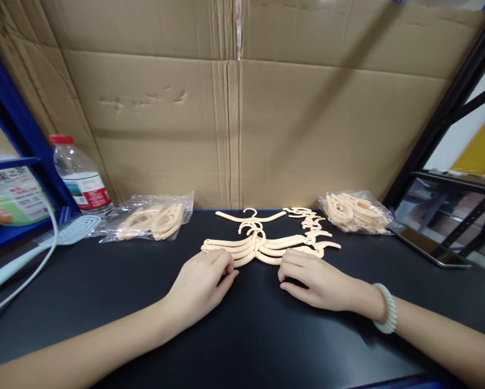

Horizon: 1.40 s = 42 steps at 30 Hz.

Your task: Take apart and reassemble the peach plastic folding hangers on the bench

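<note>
Several pale cream plastic clothes hangers [248,249] lie overlapped on the black tabletop, their hooks bunched at the middle. My left hand [204,278] is closed over the left arm of the nearest hanger, fingers curled. Over that hanger's right arm, my right hand [313,278] is curled in the same way, a pale beaded bracelet on its wrist. Both hands hide the outer parts of the arms they cover, and the fingertips' contact is partly hidden. A single hanger [250,218] lies apart behind the stack. Loose cream hook-shaped pieces [309,220] lie to the right.
A clear bag of cream parts [157,220] lies at the back left, another bag [354,212] at the back right. On the left are a red-capped bottle [82,181], a pale blue brush [70,232] and a white cable [44,263]. A dark tablet-like panel [424,246] lies right. Cardboard [165,119] walls the back.
</note>
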Tool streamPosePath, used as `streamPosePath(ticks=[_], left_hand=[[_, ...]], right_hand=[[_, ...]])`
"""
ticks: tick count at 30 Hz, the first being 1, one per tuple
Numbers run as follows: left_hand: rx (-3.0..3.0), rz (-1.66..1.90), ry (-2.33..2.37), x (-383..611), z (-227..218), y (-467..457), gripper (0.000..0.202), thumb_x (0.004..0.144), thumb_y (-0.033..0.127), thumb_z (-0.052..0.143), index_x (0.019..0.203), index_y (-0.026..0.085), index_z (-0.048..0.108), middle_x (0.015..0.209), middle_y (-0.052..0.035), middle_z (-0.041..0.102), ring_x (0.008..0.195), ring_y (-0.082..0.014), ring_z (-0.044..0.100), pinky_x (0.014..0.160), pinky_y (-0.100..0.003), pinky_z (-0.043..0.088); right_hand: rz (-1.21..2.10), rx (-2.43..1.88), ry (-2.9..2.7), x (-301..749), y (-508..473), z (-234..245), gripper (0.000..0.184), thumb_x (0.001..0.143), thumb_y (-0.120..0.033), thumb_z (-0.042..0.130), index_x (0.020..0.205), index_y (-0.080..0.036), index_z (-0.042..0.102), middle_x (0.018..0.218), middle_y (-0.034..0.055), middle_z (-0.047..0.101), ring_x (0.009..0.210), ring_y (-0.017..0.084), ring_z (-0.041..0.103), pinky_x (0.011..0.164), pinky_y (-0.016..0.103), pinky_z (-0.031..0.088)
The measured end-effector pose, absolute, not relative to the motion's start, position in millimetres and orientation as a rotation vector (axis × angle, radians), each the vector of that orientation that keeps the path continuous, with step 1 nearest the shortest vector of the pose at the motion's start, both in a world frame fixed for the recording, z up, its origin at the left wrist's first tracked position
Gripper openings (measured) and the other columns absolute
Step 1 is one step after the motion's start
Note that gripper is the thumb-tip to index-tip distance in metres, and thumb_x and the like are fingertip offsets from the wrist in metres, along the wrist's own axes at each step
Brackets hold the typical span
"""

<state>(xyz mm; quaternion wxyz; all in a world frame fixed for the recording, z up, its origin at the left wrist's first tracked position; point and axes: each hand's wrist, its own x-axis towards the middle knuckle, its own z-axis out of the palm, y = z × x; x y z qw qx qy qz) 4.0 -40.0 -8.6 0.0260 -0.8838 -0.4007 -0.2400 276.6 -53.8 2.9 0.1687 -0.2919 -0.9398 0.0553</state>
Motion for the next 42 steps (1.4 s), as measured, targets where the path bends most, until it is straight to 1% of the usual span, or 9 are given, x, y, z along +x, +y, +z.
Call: streamPosePath(ticks=[6, 10, 14, 19, 22, 26, 34, 37, 42], left_hand=[[-2.747, -0.765, -1.221, 4.8, -8.2, -40.6, 0.011, 0.089, 0.02, 0.046, 0.078, 0.02, 0.049, 0.072, 0.0002, 0.058, 0.066, -0.0162, 0.055, 0.062, -0.028, 0.041], [-2.746, -0.758, -1.221, 5.0, -8.1, -40.8, 0.011, 0.089, 0.019, 0.044, 0.079, 0.02, 0.05, 0.073, 0.0002, 0.058, 0.066, -0.0163, 0.055, 0.063, -0.029, 0.041], [-2.733, -0.774, -1.184, 4.7, -5.6, -43.4, 0.009, 0.086, 0.015, 0.043, 0.08, 0.02, 0.049, 0.073, -0.0001, 0.058, 0.065, -0.0167, 0.054, 0.062, -0.029, 0.04], [-2.768, -0.833, -1.025, 4.0, -0.6, -46.6, 0.014, 0.083, 0.011, 0.041, 0.079, 0.02, 0.052, 0.072, -0.0005, 0.059, 0.065, -0.0161, 0.054, 0.062, -0.028, 0.04], [-2.787, -0.861, -0.924, 3.5, 0.2, -46.4, 0.019, 0.085, 0.009, 0.038, 0.078, 0.02, 0.053, 0.069, -0.0003, 0.06, 0.061, -0.0147, 0.053, 0.06, -0.026, 0.04], [-2.786, -0.861, -0.868, 3.2, -0.6, -45.8, 0.022, 0.087, 0.009, 0.036, 0.076, 0.019, 0.052, 0.067, -0.0003, 0.059, 0.059, -0.0138, 0.052, 0.058, -0.025, 0.039], [-2.803, -0.854, -0.854, 3.3, -1.2, -46.8, 0.021, 0.082, 0.008, 0.039, 0.071, 0.019, 0.053, 0.065, -0.0005, 0.058, 0.058, -0.0144, 0.051, 0.057, -0.026, 0.039], [-2.825, -0.868, -0.844, 4.1, -0.7, -47.4, 0.018, 0.081, 0.009, 0.042, 0.072, 0.019, 0.055, 0.067, -0.0007, 0.06, 0.059, -0.0145, 0.053, 0.058, -0.027, 0.04], [-2.852, -0.862, -0.849, 4.8, 0.4, -48.9, 0.016, 0.079, 0.01, 0.044, 0.075, 0.019, 0.057, 0.068, -0.001, 0.062, 0.06, -0.0145, 0.054, 0.059, -0.027, 0.041]], right_hand=[[0.12, -0.807, -2.686, 275.7, -53.8, 3.6, 0.013, 0.095, -0.019, 0.044, 0.091, -0.017, 0.056, 0.088, 0.0053, 0.057, 0.08, 0.016, 0.048, 0.073, 0.029, 0.042], [0.069, -0.769, -2.705, 275.2, -54.9, 3.3, 0.017, 0.095, -0.017, 0.04, 0.091, -0.016, 0.057, 0.087, 0.0058, 0.057, 0.078, 0.016, 0.048, 0.072, 0.029, 0.042], [-0.016, -0.714, -2.699, 275.5, -55.4, 2.0, 0.018, 0.092, -0.012, 0.04, 0.09, -0.016, 0.057, 0.083, 0.0057, 0.057, 0.075, 0.016, 0.049, 0.07, 0.028, 0.042], [-0.159, -0.577, -2.705, 275.9, -56.4, 1.6, 0.019, 0.088, -0.009, 0.04, 0.086, -0.016, 0.057, 0.075, 0.0051, 0.057, 0.07, 0.016, 0.049, 0.067, 0.029, 0.041], [-0.227, -0.525, -2.735, 276.2, -57.1, 2.3, 0.019, 0.09, -0.009, 0.039, 0.085, -0.016, 0.056, 0.074, 0.0051, 0.057, 0.069, 0.016, 0.048, 0.063, 0.029, 0.039], [-0.253, -0.475, -2.762, 276.8, -57.5, 4.1, 0.023, 0.093, -0.01, 0.035, 0.084, -0.016, 0.056, 0.074, 0.0053, 0.058, 0.069, 0.016, 0.048, 0.063, 0.028, 0.038], [-0.236, -0.461, -2.759, 276.1, -58.4, 5.7, 0.024, 0.096, -0.012, 0.036, 0.098, -0.014, 0.06, 0.076, 0.0058, 0.06, 0.07, 0.016, 0.05, 0.062, 0.028, 0.04], [-0.247, -0.455, -2.752, 275.5, -58.8, 6.5, 0.023, 0.096, -0.012, 0.037, 0.098, -0.014, 0.06, 0.076, 0.0055, 0.059, 0.069, 0.016, 0.05, 0.061, 0.028, 0.04], [-0.281, -0.451, -2.726, 272.7, -59.6, 8.5, 0.022, 0.098, -0.014, 0.038, 0.09, -0.015, 0.059, 0.071, 0.0038, 0.057, 0.066, 0.015, 0.049, 0.059, 0.027, 0.037]])
